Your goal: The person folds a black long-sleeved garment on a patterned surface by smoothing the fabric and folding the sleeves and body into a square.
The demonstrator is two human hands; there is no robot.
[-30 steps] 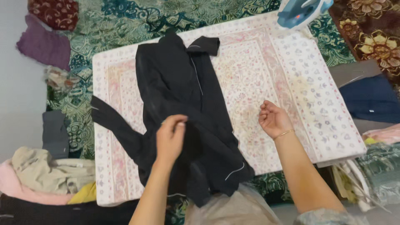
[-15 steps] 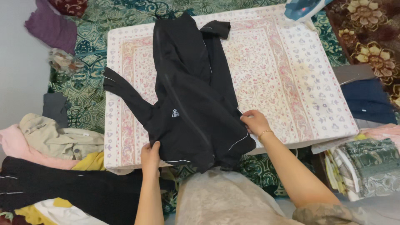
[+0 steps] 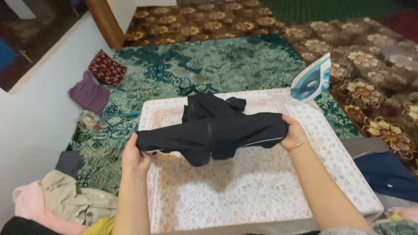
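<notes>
A big white pad with pink flowers (image 3: 261, 191) lies on the green rug (image 3: 209, 65), and a blue iron (image 3: 312, 80) stands at its far right corner. A black jacket (image 3: 213, 132) hangs in the air over the pad's far half. The left hand (image 3: 135, 157) pinches its left end tight, and the right hand (image 3: 294, 132) pinches its right end tight.

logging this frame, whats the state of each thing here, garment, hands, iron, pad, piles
black garment: lifted off the pad, stretched between both hands, middle sagging
left hand: gripping the garment's left end
right hand: gripping its right end
iron: standing upright at the pad's far right corner
patterned pad: flat on the carpet
clothes pile: crumpled, left of pad
</notes>
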